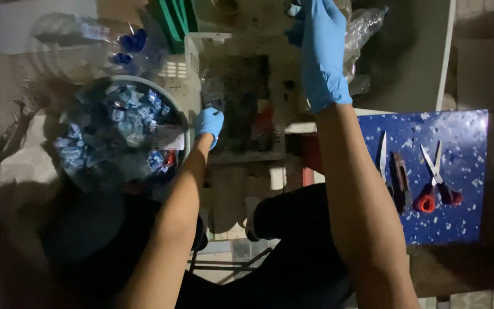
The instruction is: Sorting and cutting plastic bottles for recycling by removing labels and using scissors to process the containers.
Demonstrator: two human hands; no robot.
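View from above in a dim room. The left hand [208, 124], in a blue glove, is closed around a small dark object [217, 106] at the left edge of a white slatted crate [192, 57]; what the object is cannot be told. The right hand [321, 51], also gloved in blue, is raised over the crate's far right corner, fingers curled on a clear plastic bottle [364, 28]. Left of the crate stands a round basin [124, 134] filled with blue and clear scraps, with clear bottles bearing blue caps [130, 46] behind it. To the right, a blue speckled board [464, 217] carries a knife [383, 157], a dark cutter [400, 183] and red-handled scissors [435, 183]. Tiled floor [232, 249] shows between the knees
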